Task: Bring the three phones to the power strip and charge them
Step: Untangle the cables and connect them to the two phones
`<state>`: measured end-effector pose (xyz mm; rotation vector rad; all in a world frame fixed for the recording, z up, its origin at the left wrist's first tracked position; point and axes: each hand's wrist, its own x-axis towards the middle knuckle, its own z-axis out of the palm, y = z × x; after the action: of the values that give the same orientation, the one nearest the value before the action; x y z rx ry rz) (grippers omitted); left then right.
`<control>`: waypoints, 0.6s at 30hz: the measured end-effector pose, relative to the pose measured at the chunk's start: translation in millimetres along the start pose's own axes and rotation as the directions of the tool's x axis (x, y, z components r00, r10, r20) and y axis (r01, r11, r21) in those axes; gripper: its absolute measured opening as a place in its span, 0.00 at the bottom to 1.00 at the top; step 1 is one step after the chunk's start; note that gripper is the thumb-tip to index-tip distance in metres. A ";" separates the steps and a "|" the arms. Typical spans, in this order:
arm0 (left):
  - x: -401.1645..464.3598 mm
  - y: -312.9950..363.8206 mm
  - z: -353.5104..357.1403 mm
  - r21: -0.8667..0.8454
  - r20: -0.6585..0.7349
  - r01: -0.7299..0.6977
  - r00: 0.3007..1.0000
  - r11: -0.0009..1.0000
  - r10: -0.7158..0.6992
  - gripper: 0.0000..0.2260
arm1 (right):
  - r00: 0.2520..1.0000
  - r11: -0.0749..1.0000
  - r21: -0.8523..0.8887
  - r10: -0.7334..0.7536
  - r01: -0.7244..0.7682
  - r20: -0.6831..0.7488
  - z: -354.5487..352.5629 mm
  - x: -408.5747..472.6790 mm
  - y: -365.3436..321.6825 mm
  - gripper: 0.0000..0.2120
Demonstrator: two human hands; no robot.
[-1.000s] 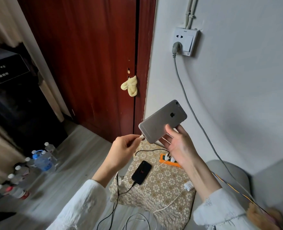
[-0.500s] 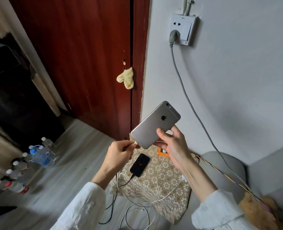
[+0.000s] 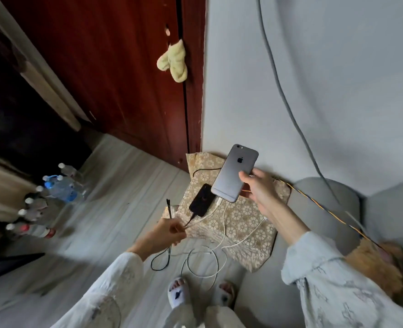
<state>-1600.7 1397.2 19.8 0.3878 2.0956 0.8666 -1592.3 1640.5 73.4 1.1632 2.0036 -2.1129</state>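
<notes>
Right hand (image 3: 258, 189) grips the grey phone (image 3: 234, 173) by its lower right edge, fingers curled round the side, back of the phone facing up with the logo showing. Phone is held tilted in the air above the patterned cushion (image 3: 243, 223), not resting on it. A white cable (image 3: 221, 223) is plugged into the phone's lower end and runs down over the cushion, looping on the floor (image 3: 115, 185) near the person's slippers (image 3: 178, 293).

Left hand (image 3: 169, 232) pinches a black cable (image 3: 169, 210) between curled fingers; the plug end sticks up above the fist, the rest loops down to the floor below. The hand sits just off the cushion's left edge.

Black phone (image 3: 202, 200) lies screen up on the cushion, just beside and partly under the grey phone's lower end, a dark cable going into its near end. Third phone not visible. Power strip mostly hidden behind the right hand; only a bit of orange shows there, cannot tell more.

Cushion lies on the floor at the corner of the red wooden door (image 3: 115, 67) and the grey wall (image 3: 314, 79). A grey cord (image 3: 281, 91) hangs down the wall. Yellowish cloth (image 3: 174, 61) hangs at the door. Water bottles (image 3: 60, 185) stand on the floor, left, well apart from the cushion. Grey seat (image 3: 326, 209) sits right of the cushion.
</notes>
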 end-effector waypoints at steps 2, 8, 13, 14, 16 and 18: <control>12.2 -12.7 4.9 0.045 -0.006 0.044 0.999 0.998 -0.044 0.02 | 0.995 0.996 -0.018 0.091 -0.092 -0.031 5.2 17.8 25.2 0.11; 68.5 -61.7 31.2 0.180 0.034 0.124 0.991 0.976 -0.132 0.09 | 0.959 0.952 -0.121 0.273 -0.281 -0.081 27.3 81.6 119.0 0.10; 141.8 -111.5 63.6 0.265 0.010 0.120 0.992 0.957 -0.127 0.19 | 0.954 0.889 -0.348 0.267 -0.298 -0.136 44.2 141.9 201.3 0.09; 157.5 -121.6 70.0 0.296 0.018 0.112 0.992 0.949 -0.123 0.21 | 0.949 0.883 -0.351 0.280 -0.313 -0.143 48.3 153.8 213.8 0.09; 187.9 -137.8 82.9 0.353 0.048 0.095 0.992 0.931 -0.120 0.26 | 0.932 0.884 -0.300 0.326 -0.360 -0.158 54.3 174.0 236.4 0.05; 214.8 -148.9 93.7 0.440 0.063 0.064 0.993 0.896 -0.102 0.29 | 0.914 0.887 -0.234 0.366 -0.399 -0.173 58.8 188.7 256.3 0.04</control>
<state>-1656.5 1447.7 -247.4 0.5539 2.2013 0.3123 -1635.7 1631.4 -247.2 1.5181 1.8316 -1.5678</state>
